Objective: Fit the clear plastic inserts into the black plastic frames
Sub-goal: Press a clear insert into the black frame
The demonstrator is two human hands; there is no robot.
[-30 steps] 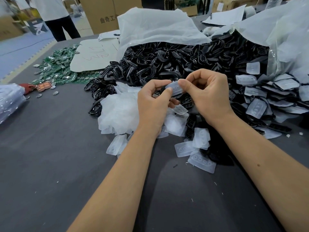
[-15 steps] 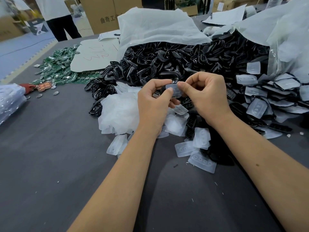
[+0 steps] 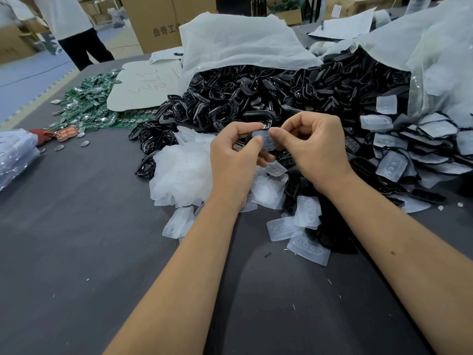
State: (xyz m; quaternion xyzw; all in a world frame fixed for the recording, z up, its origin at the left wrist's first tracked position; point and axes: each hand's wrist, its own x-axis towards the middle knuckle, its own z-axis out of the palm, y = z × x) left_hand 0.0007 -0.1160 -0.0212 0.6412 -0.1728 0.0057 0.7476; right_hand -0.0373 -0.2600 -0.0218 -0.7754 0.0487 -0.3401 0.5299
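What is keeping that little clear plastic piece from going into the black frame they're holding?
Nothing visible does. The left hand and right hand pinch the small clear plastic insert directly against the black plastic frame, above the piles. Fingers cover most of the frame, so how far the insert has seated cannot be told.

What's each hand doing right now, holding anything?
Left hand: pinching the clear insert, a black frame behind it.
Right hand: pinching the same insert from the other side.

I'm looking at a factory assembly floor: a grey worktable [image 3: 76, 226] heaped with black plastic frames [image 3: 256, 93] spilling from bags, green circuit boards [image 3: 84, 108] piled beside them, cardboard cartons [image 3: 158, 19] stacked behind
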